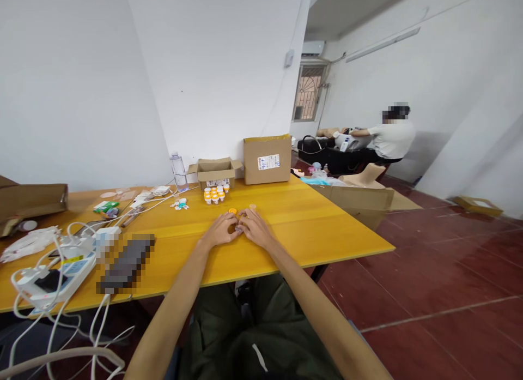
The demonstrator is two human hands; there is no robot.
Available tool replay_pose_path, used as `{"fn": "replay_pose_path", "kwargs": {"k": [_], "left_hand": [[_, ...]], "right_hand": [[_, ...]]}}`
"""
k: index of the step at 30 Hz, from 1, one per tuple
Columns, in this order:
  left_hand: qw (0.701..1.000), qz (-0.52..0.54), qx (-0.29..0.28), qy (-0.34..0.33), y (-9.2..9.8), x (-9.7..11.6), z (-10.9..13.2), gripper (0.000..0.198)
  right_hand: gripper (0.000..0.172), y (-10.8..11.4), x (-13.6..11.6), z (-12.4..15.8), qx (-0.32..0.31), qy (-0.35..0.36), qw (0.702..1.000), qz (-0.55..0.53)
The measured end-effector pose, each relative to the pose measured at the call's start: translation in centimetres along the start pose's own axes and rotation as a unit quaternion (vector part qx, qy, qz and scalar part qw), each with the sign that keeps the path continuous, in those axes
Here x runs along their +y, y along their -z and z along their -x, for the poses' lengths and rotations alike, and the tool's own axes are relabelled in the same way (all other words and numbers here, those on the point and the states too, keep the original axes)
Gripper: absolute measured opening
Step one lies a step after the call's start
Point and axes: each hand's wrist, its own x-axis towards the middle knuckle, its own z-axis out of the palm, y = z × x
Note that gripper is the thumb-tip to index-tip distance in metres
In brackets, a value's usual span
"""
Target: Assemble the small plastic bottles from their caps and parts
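Observation:
My left hand [223,229] and my right hand [255,228] meet over the yellow wooden table [318,222], fingers curled and fingertips together. Something small and greyish shows between the fingertips, too small to name. Just beyond my left fingers lies a round orange cap [232,211]. A small clear, round piece [252,206] sits beyond my right fingers, partly hidden by them. Farther back, several small containers with orange and white tops [214,194] stand grouped in front of an open cardboard box [216,174].
A closed carton [267,160] and a clear bottle [178,173] stand by the wall. Small coloured pieces [180,204] lie to the left. A power strip [77,271] with tangled cables fills the left side. Beyond the table's right edge, a person [394,137] sits near an open carton [355,203].

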Motion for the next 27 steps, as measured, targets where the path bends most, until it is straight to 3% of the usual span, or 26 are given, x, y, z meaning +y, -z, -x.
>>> {"fn": "replay_pose_path", "kwargs": {"k": [27], "left_hand": [[1.000,0.007,0.008,0.002,-0.06,0.06,-0.04,0.009]], "right_hand": [[0.009,-0.38,0.31,0.09,0.003,-0.002,1.000,0.004]]}}
